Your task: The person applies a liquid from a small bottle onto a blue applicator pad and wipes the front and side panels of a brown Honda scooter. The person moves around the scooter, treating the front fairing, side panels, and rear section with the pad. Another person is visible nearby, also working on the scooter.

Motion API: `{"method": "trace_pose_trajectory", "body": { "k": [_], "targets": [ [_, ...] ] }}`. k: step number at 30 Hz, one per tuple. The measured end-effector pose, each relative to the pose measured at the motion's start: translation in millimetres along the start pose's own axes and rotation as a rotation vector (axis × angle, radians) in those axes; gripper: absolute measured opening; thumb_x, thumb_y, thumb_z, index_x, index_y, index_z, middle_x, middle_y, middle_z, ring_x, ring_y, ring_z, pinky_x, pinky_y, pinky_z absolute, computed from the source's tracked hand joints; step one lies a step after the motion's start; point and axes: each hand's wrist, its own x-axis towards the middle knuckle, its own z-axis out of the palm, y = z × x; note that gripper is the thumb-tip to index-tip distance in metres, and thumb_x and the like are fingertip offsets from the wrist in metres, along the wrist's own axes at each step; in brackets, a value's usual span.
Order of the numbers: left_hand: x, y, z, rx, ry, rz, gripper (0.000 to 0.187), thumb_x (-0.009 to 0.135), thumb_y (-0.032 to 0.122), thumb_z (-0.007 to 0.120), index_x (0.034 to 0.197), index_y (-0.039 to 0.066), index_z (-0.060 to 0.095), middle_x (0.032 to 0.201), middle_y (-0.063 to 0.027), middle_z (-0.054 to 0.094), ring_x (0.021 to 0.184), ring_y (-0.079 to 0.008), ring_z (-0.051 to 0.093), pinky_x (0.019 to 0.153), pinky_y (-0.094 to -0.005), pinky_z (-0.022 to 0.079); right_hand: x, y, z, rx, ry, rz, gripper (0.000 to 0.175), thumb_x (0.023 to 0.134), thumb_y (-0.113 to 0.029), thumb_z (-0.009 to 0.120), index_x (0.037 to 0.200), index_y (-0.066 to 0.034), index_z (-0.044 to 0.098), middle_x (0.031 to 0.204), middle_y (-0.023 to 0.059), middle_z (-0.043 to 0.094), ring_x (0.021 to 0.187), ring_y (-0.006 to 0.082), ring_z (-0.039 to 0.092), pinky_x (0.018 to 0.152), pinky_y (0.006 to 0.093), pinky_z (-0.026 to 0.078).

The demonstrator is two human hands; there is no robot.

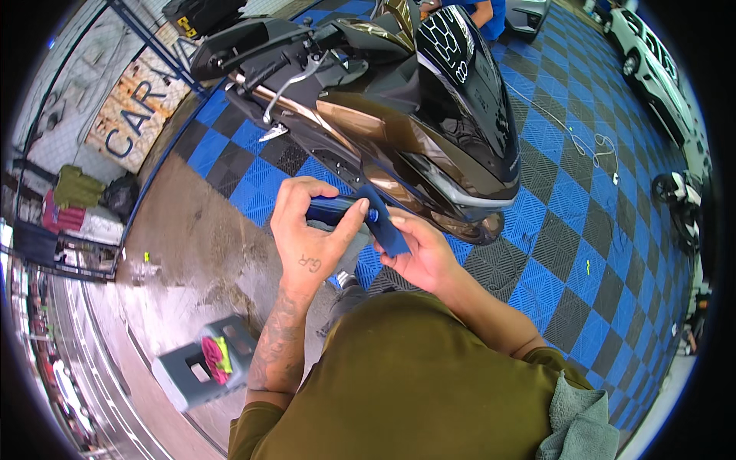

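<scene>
A small dark blue bottle lies on its side in the grip of my left hand, its end turned toward a blue cloth. My right hand pinches that cloth between thumb and fingers, and it hangs as a flat strip beside the bottle's end. Whether the bottle touches the cloth I cannot tell. Just beyond both hands stands a brown and black motor scooter, with its front fairing and headlight toward the right. The scooter's brake lever shows at the upper left.
A grey plastic box with pink and yellow cloths sits on the concrete at lower left. Blue and black floor tiles surround the scooter. A cable lies on them at right. Another person is behind the scooter.
</scene>
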Motion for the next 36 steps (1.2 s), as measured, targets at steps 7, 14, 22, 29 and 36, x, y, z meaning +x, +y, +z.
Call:
{"method": "trace_pose_trajectory", "body": {
  "k": [7,14,22,29,36],
  "targets": [
    [66.5,-101.7,-16.4,-0.233,-0.145,-0.180,0.033,0.074,0.014,0.087,0.092,0.004,0.062,0.088,-0.0052,0.062,0.080,-0.0135,0.062,0.070,-0.0297,0.050,76.7,25.1,27.7,0.157,0.022,-0.082,0.033,0.100,-0.023,0.052,0.127,-0.0047,0.057,0.101,0.0102,0.066,0.084,0.0197,0.066,0.070,0.0322,0.057],
    [69.1,-200.1,3.1,-1.537,-0.508,-1.247,0.036,0.104,0.043,0.048,0.106,0.009,0.058,0.098,-0.0153,0.060,0.057,-0.0155,0.050,0.046,-0.0268,0.041,103.3,-6.3,-8.9,-0.100,0.342,-0.348,0.035,0.098,-0.017,0.055,0.128,0.0007,0.058,0.101,0.0110,0.068,0.084,0.0180,0.066,0.073,0.0308,0.056],
    [67.1,-264.4,2.3,-1.654,-0.775,-1.477,0.042,0.105,0.046,0.044,0.108,0.007,0.061,0.100,-0.0193,0.059,0.057,-0.0158,0.047,0.045,-0.0244,0.038,151.0,-61.1,-12.6,-1.369,0.810,-0.849,0.036,0.090,-0.011,0.068,0.121,0.0067,0.064,0.095,0.0093,0.065,0.088,0.0156,0.062,0.079,0.0272,0.050],
    [101.2,-334.9,-1.6,-1.383,-0.956,-1.571,0.036,0.104,0.041,0.048,0.107,0.009,0.065,0.100,-0.0196,0.063,0.059,-0.0183,0.049,0.047,-0.0268,0.039,190.8,-37.4,5.4,-1.631,1.221,-1.095,0.035,0.083,-0.014,0.071,0.115,0.0005,0.069,0.096,0.0170,0.064,0.087,0.0340,0.065,0.079,0.0394,0.052],
    [127.8,-380.0,-24.8,-1.208,-1.060,-1.529,0.029,0.102,0.037,0.053,0.102,0.010,0.065,0.092,-0.0182,0.069,0.056,-0.0211,0.053,0.046,-0.0293,0.037,250.2,1.4,30.4,-1.735,1.401,-1.116,0.033,0.080,-0.017,0.072,0.111,-0.0046,0.071,0.094,0.0135,0.060,0.088,0.0332,0.062,0.076,0.0424,0.053]
  ]
}}
